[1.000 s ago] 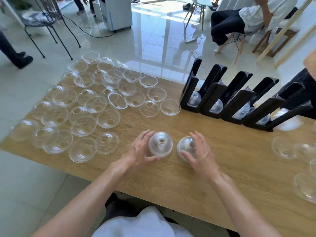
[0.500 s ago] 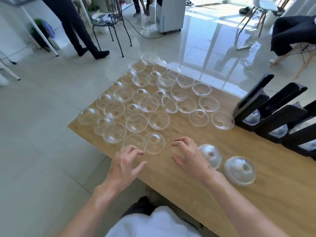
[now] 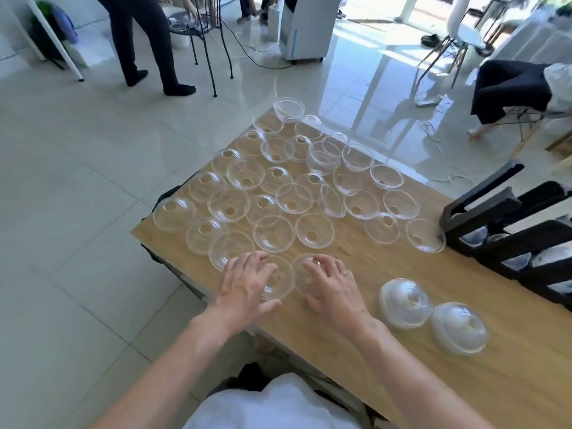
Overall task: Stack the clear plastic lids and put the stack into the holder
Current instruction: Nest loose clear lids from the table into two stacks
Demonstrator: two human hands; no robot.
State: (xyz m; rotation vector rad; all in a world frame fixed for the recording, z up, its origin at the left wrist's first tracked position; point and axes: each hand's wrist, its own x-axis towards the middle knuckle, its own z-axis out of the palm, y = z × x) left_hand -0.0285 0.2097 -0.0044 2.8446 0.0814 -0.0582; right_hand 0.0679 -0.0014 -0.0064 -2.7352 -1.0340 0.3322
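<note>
With fingers spread and holding nothing, the left hand (image 3: 247, 286) and right hand (image 3: 332, 289) hover over two loose lids (image 3: 280, 281) near the worktop's (image 3: 356, 264) near-left corner, likely gathering more; next, each must close on a lid.

The round domed lids (image 3: 274, 233) are clear glossy plastic. The light-brown table (image 3: 464, 360) shows matt wood grain. The black slotted holder (image 3: 483, 212) looks matt; the pale floor tiles (image 3: 77, 181) shine.

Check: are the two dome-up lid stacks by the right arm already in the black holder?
No, both lid stacks sit on the wooden table, apart from the black holder.
</note>
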